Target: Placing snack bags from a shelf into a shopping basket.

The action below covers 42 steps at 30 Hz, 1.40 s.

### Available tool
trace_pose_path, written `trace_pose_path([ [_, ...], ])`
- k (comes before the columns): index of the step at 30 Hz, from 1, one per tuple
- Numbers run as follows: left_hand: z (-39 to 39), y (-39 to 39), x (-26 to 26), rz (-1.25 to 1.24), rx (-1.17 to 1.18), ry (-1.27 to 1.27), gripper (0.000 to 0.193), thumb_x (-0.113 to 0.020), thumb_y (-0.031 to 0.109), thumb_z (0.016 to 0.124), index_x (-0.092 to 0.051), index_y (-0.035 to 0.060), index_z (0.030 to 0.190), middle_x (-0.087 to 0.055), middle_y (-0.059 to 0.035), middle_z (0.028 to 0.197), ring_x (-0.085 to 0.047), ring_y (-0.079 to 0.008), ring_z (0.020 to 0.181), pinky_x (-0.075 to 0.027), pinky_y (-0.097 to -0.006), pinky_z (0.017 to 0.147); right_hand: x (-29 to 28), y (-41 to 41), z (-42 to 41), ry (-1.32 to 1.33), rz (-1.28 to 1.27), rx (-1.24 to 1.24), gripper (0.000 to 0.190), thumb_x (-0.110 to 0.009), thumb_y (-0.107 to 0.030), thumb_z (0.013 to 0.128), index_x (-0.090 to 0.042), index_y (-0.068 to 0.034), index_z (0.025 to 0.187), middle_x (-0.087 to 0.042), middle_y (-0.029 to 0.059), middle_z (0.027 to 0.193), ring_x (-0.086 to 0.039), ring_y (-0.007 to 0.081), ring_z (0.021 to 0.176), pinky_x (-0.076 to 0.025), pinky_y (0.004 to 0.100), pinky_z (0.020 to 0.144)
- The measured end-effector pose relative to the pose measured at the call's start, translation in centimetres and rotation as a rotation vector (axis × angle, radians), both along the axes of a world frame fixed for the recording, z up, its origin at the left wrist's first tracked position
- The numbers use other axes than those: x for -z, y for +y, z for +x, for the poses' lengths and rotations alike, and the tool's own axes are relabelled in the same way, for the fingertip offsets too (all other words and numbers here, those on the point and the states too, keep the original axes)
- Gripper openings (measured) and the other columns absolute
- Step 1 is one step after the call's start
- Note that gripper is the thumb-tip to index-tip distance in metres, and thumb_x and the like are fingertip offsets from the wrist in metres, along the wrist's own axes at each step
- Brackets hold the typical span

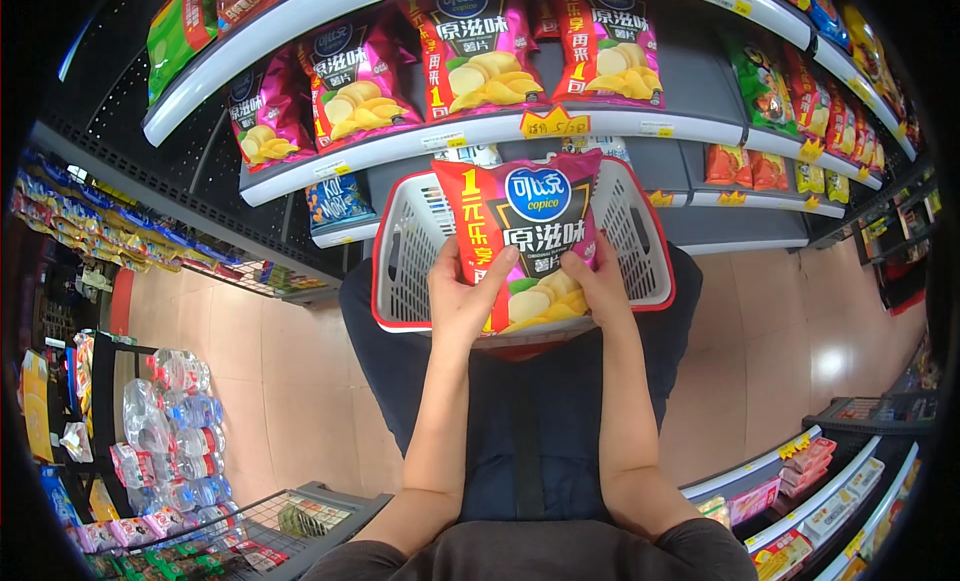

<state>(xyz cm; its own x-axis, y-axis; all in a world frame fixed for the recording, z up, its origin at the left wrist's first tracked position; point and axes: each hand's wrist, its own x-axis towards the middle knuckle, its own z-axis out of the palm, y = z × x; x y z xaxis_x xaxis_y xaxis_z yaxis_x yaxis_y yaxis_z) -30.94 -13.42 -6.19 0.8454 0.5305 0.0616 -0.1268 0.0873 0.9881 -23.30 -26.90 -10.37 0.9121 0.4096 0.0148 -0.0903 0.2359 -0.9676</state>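
A magenta and red bag of copico potato chips [544,228] is held upright between my two hands, over a white plastic shopping basket with a red rim [405,281]. My left hand [472,288] grips the bag's left side, its thumb across the front. On the right side my right hand [598,277] holds it, thumb also in front. The basket rests by my lap, between my knees, and the bag hides much of its inside. Matching chip bags [486,78] stand on the shelf just ahead.
Curved snack shelves [495,131] run across the front, with a blue snack bag [337,201] lower left. Bottled water packs [199,438] are stacked at left on the tiled floor. A wire rack [300,506] stands lower left, more shelves [780,521] lower right.
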Motion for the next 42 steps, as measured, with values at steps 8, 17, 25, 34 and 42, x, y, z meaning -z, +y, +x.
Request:
trace_pose_path([
  [8,0.0,-0.4,0.3,0.171,-0.107,0.028,0.032,-0.057,0.021,0.077,-0.051,-0.0014,0.098,-0.060,-0.0083,0.080,-0.056,-0.0104,0.073,-0.043,-0.0236,0.065,0.2,0.1,0.1,0.017,-0.009,0.007,0.054,-0.065,-0.015,0.067,-0.041,0.001,0.113,-0.053,0.0075,0.100,-0.049,0.0128,0.090,-0.039,0.0255,0.079],
  [17,0.1,-0.3,0.7,0.267,-0.130,0.143,0.039,-0.040,0.033,0.084,-0.049,-0.0018,0.099,-0.059,-0.0127,0.074,-0.057,-0.0173,0.065,-0.042,-0.0289,0.061,1.1,0.0,0.4,0.077,-0.096,0.052,0.074,-0.069,-0.025,0.063,-0.032,0.006,0.119,-0.047,0.0131,0.107,-0.046,0.0168,0.098,-0.037,0.0267,0.083],
  [25,0.4,0.1,1.0,0.096,-0.096,0.085,0.041,-0.034,0.034,0.087,-0.047,-0.0035,0.099,-0.057,-0.0118,0.082,-0.053,-0.0129,0.072,-0.041,-0.0250,0.066,-0.6,0.3,0.0,0.134,-0.016,0.014,0.054,-0.066,-0.018,0.067,-0.042,0.002,0.111,-0.053,0.0079,0.097,-0.050,0.0122,0.087,-0.041,0.0241,0.075],
  [34,0.4,0.0,0.7,0.092,-0.093,0.134,0.040,-0.034,0.034,0.087,-0.046,-0.0032,0.097,-0.056,-0.0112,0.086,-0.053,-0.0112,0.076,-0.041,-0.0227,0.067,0.0,0.4,0.1,0.114,-0.069,0.043,0.046,-0.061,-0.018,0.072,-0.044,0.002,0.110,-0.054,0.0077,0.097,-0.051,0.0126,0.086,-0.041,0.0235,0.075],
  [42,0.5,0.2,1.0,0.035,-0.044,0.154,0.040,-0.035,0.033,0.087,-0.043,-0.0029,0.102,-0.056,-0.0103,0.087,-0.053,-0.0104,0.076,-0.041,-0.0221,0.067,-1.0,0.3,-0.1,0.171,-0.064,0.052,0.048,-0.064,-0.020,0.070,-0.045,0.001,0.109,-0.054,0.0070,0.096,-0.051,0.0123,0.086,-0.040,0.0236,0.075],
])
